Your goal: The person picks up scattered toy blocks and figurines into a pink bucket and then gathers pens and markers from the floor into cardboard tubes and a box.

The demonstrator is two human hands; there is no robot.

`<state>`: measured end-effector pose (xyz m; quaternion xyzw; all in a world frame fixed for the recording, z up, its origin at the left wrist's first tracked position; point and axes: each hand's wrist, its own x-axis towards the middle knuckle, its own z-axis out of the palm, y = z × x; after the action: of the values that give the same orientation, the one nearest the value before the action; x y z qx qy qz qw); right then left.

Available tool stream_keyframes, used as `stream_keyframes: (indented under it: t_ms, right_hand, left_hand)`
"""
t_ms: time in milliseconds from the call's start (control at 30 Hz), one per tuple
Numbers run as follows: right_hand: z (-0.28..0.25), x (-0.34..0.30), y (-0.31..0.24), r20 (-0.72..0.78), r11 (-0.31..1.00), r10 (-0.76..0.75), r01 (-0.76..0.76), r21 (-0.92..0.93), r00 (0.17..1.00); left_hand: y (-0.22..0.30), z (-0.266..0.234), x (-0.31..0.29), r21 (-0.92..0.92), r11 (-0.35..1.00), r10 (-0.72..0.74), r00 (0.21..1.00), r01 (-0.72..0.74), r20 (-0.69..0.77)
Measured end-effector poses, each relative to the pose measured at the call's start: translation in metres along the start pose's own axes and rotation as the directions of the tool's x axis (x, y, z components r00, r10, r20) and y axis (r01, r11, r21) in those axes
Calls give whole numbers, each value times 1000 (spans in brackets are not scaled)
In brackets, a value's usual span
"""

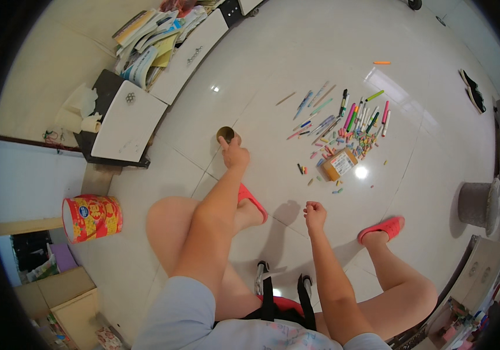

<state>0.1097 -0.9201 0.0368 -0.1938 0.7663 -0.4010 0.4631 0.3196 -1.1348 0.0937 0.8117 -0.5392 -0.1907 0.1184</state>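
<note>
Left hand: mine [236, 153], fingers hooked on the near rim of the cup [225, 131], pinching it.
Right hand: mine [315, 216], fingers loosely curled in the air; cannot tell whether anything sits inside.
Cup: round, dull brownish, smooth-walled; on the cabinet side of the floor [285, 35], mouth toward me. Cannot tell whether its base touches tile, or what it contains.
Floor: pale glossy tile, thin straight joints, lamp glare near the box [340, 164].
Box: small brown cardboard, squared corners, white label; lies at the near edge of the scatter. Contents cannot be made out.
Sticks: short, stubby, many-coloured chalk-like pieces [367, 143], heaped against the box's far side, strays around it.
Markers: slim plastic barrels [352, 119], white, pink, green, fanned beyond the sticks; a lone orange marker [381, 62] farther toward the floor's far edge.
Pens: thinner pens and pencils [314, 111], at the left edge of the scatter.
Bucket: round, red and yellow print [93, 217], near the floor's left edge.
Cabinet: white drawer fronts [124, 122], metal knobs, loose papers [151, 49] piled on top.
Right edge: round grey stool [475, 204]; dark shoes [472, 91] farther up.
Room: a stretch of bare tile between cup and pens; more between my red sandals [383, 229].
</note>
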Motion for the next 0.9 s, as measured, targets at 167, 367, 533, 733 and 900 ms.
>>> stream_keyframes:
  t_ms: [167, 367, 533, 733, 900]
  right_hand:
    - [13, 3, -22, 18, 999, 12, -13, 51, 1000]
    - [22, 0, -61, 1, 997, 19, -19, 69, 1000]
    - [34, -14, -88, 21, 993, -3, 0, 116, 1000]
    - [48, -52, -99, 49, 994, -52, 47, 96, 997]
    - [68, -84, -89, 83, 990, -118, 111, 92, 989]
  left_hand:
    - [-20, 22, 51, 83, 997, -17, 968, -3, 251]
    - [-9, 60, 33, 137, 951, 211, 904, -278, 372]
    - [30, 47, -39, -36, 860, 440, 702, -510, 560]
    - [3, 17, -68, -150, 749, 593, 553, -645, 585]
    - [-13, -36, -66, -239, 768, 623, 606, -595, 494]
